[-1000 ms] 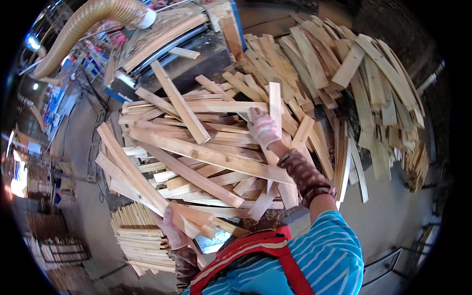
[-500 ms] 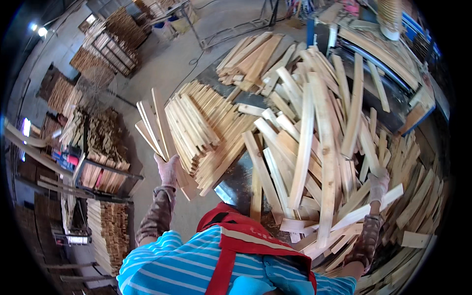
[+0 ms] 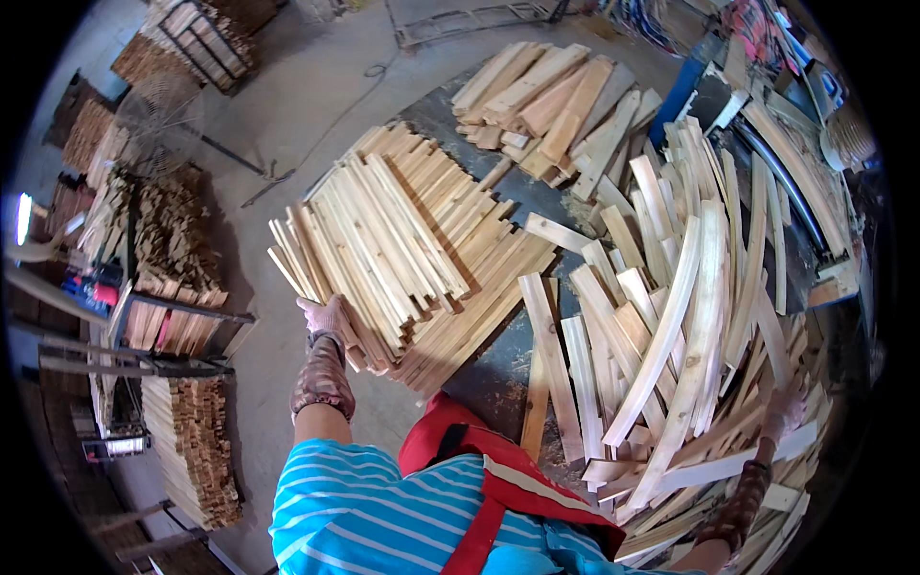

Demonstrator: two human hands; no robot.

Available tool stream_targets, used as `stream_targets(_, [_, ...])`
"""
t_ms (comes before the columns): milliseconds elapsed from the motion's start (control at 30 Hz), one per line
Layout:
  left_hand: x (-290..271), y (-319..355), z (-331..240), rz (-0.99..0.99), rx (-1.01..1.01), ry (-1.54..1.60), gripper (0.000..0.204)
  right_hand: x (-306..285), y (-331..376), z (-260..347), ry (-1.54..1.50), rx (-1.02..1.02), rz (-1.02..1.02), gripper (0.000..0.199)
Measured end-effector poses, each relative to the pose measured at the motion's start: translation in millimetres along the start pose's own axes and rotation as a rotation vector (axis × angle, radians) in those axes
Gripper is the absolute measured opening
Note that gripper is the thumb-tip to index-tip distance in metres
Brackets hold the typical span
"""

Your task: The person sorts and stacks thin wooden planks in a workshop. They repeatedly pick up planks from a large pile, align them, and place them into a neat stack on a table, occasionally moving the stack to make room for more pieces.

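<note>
My left hand [image 3: 326, 314], in a pale work glove, is closed around several thin wooden slats [image 3: 295, 257]. They are fanned slightly and lie against the left edge of a neat stack of slats [image 3: 383, 230]. Far to the right, my gloved right hand [image 3: 785, 410] grips the near end of a pale wooden slat [image 3: 772, 335]. Its fingers are partly blurred. That slat rests in a loose, criss-crossed heap of slats [image 3: 704, 316]. A long board [image 3: 738, 462] lies just beside this hand.
Short boards form another pile [image 3: 537, 91] at the far end of the dark table [image 3: 489, 345]. A machine with a curved dark bar [image 3: 786, 182] stands at the far right. Stacked wood [image 3: 192, 441] and a large fan [image 3: 158, 120] stand on the left.
The slats in my left hand, apart and fanned before, have come down against the neat stack. My right hand remains at its slat's end. The whole view has shifted.
</note>
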State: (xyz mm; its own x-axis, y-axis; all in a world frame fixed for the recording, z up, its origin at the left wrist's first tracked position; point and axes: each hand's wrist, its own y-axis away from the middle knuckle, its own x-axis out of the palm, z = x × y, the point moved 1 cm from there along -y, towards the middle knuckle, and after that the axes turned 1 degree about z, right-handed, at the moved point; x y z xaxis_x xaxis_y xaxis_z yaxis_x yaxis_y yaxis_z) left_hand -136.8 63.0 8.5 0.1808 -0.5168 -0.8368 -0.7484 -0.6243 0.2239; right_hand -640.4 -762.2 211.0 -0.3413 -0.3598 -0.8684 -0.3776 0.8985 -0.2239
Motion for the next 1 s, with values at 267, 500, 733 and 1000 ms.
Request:
stream_targets(267, [18.7, -12.3, 3.8, 0.294, 0.176, 0.562, 0.083, -2.9, -35.2, -17.9, -0.019, -0.065, -0.283, 0.026])
stream_targets(500, [47.0, -18.3, -16.2, 0.333, 0.128, 0.119, 0.086, -36.2, -34.1, -9.2, 0.150, -0.052, -0.252, 0.039])
stream_targets(733, [81.3, -18.0, -17.4, 0.007, 0.183, -0.142, 0.114, -62.2, -30.3, -29.3, 0.120, -0.173, -0.460, 0.052])
stream_targets(1000, [66.6, 46.8, -49.3, 0.361, -0.110, 0.362, 0.101, 39.3, 189.3, 45.7, -0.492, 0.031, 0.447, 0.048])
